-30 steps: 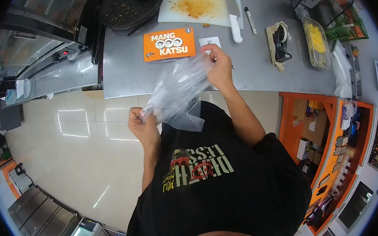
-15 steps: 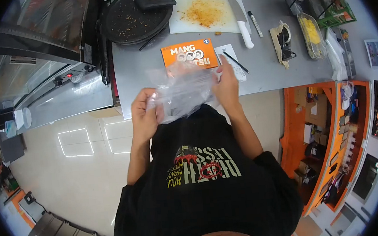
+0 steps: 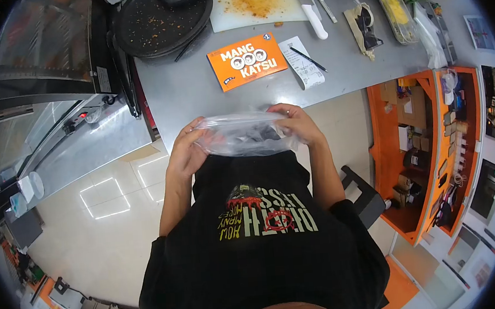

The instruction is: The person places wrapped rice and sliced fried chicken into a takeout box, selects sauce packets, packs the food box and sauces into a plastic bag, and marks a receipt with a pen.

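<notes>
A clear plastic bag (image 3: 240, 135) is stretched sideways in front of my shirt, near the edge of the steel counter. My left hand (image 3: 188, 149) grips its left side, the fingers partly behind the film. On the other side, my right hand (image 3: 302, 126) pinches the bag's upper right rim. Beyond the bag, an orange box (image 3: 246, 61) printed "Mang Katsu" lies flat on the counter. Right of the box is a printed receipt (image 3: 305, 68) with a black pen (image 3: 308, 59) across it.
A round dark pan (image 3: 161, 22) and a white cutting board (image 3: 228, 16) with orange crumbs lie at the back. A white-handled knife (image 3: 314, 21), a marker (image 3: 324, 6) and a container of yellow food (image 3: 396, 15) are further right. An orange shelf unit (image 3: 427, 152) stands at the right.
The bag is now held lower and closer to my body, its mouth stretched wide between my hands. It no longer covers the box. My view has shifted slightly.
</notes>
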